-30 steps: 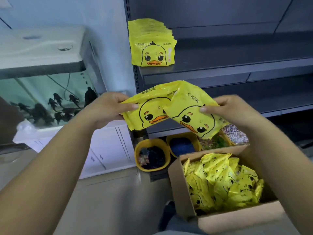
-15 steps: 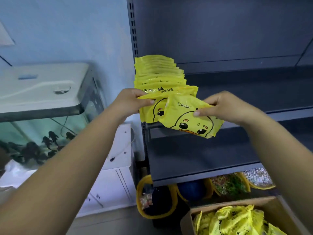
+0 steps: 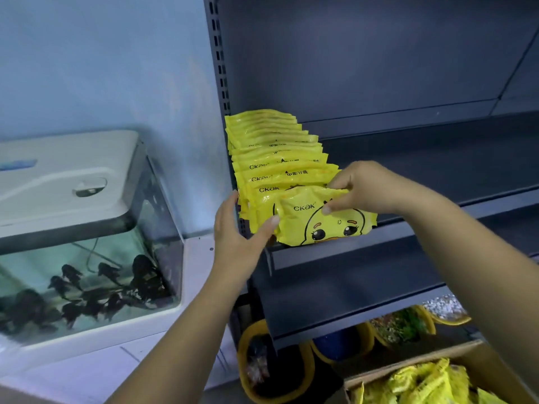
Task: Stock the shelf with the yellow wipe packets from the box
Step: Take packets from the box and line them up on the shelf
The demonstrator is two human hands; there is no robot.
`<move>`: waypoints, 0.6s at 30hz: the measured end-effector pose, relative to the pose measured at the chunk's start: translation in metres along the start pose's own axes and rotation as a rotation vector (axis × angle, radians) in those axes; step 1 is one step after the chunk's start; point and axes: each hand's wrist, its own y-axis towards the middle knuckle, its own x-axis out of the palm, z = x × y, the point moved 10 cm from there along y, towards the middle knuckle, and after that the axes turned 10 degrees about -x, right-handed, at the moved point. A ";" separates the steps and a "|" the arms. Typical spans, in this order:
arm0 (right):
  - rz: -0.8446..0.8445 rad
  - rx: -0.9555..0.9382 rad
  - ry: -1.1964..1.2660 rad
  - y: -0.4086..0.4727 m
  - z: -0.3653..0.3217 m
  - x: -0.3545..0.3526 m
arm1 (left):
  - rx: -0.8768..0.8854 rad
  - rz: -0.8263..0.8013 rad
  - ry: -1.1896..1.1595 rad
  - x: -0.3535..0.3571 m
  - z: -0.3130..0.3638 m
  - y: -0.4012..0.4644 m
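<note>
The dark grey metal shelf [image 3: 408, 158] runs far to the right, flat and matte, with a slotted upright at its left end. At that left end stands a row of yellow wipe packets [image 3: 271, 147], glossy soft plastic pouches set on edge one behind another from far to near, each printed with "CKAK" along the top. The front packet [image 3: 323, 221] is a plump, slightly crinkled rectangle showing a cartoon duck face with big black eyes and an orange beak; it sits at the near edge of the shelf against the row. The right hand [image 3: 367, 188] pinches its top edge between thumb and curled fingers. The left hand [image 3: 236, 228] has its fingers straight and close together, fingertips touching the packet's left edge. Half a second ago both hands held packets in the air in front of the row; now the packets are down on the shelf and the left hand no longer grips one. Left of the shelf sits a glass fish tank [image 3: 87, 258] with a smooth white lid and dark fish. At the near right, a brown cardboard box [image 3: 408, 365] holds a loose heap of more yellow packets.
</note>
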 end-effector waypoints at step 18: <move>0.608 0.269 0.548 -0.035 0.032 0.039 | -0.005 0.060 0.081 0.024 -0.014 0.010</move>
